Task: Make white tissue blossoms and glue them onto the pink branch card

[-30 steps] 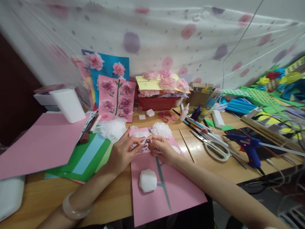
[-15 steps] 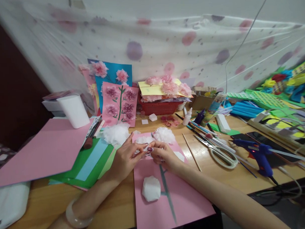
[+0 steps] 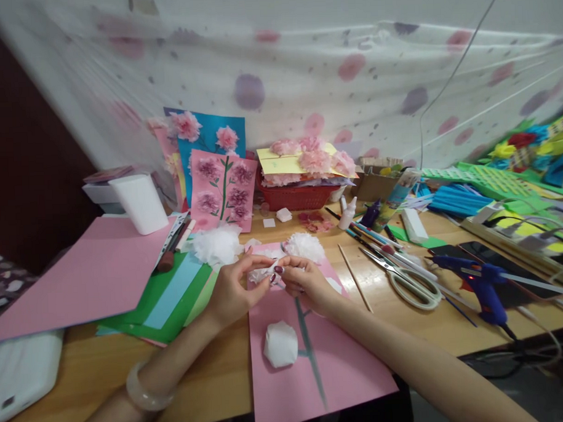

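Observation:
Both hands meet over the upper part of a pink sheet (image 3: 288, 401) that bears a painted green-grey stem (image 3: 309, 348). My left hand (image 3: 235, 289) pinches a small piece of white tissue paper (image 3: 268, 267) by its fingertips. The right fingers of my right hand (image 3: 307, 285) are closed on the same piece, partly hiding it. A round stack of white tissue (image 3: 280, 344) lies on the sheet left of the stem. One fluffy white tissue flower (image 3: 305, 247) rests behind my right hand, and another white tissue bundle (image 3: 215, 244) is beyond my left hand.
Scissors (image 3: 413, 286), a wooden stick (image 3: 355, 279) and a blue glue gun (image 3: 482, 284) lie to the right. Behind stand a red basket (image 3: 299, 198), a glue bottle (image 3: 347, 213) and a finished flower card (image 3: 223, 191). Green and blue paper (image 3: 171, 307) lies left.
My left fingers have shifted and spread wider around the white tissue piece, thumb lower. The right hand stays nearly in place. The whole view has moved slightly.

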The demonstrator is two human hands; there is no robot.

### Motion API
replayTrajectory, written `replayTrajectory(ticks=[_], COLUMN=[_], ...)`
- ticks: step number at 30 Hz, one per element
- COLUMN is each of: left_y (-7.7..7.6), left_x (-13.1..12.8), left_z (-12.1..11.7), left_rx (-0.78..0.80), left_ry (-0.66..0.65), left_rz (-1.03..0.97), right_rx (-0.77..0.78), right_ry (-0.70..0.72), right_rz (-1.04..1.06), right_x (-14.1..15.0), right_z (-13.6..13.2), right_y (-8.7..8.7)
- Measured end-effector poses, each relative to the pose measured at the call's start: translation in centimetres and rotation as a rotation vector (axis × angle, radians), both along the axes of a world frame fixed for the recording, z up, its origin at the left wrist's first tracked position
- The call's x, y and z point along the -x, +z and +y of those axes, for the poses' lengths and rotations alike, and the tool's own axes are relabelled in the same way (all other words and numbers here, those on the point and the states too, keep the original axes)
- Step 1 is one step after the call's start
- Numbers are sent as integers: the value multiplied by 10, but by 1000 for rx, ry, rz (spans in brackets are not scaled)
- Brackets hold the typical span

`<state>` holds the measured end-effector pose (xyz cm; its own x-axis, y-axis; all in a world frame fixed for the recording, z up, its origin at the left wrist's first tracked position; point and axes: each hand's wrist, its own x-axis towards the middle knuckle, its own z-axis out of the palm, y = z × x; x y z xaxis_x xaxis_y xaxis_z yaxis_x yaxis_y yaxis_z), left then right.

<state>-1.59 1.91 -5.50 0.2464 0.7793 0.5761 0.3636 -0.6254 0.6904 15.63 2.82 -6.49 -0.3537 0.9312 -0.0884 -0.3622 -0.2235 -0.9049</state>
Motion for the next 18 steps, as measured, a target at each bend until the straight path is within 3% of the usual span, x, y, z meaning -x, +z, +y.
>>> replayTrajectory(ticks=[8, 18], left_y=[1, 0], left_x=[2, 1], left_z=[1, 1], left_rx=[-67, 45], left_ry=[5, 1], left_rz=[28, -21], right_rx=[-1, -17], right_ry=[-16, -31], right_rz=[-4, -17], right_x=[0, 0], right_z=[0, 2], right_y=[-2, -4])
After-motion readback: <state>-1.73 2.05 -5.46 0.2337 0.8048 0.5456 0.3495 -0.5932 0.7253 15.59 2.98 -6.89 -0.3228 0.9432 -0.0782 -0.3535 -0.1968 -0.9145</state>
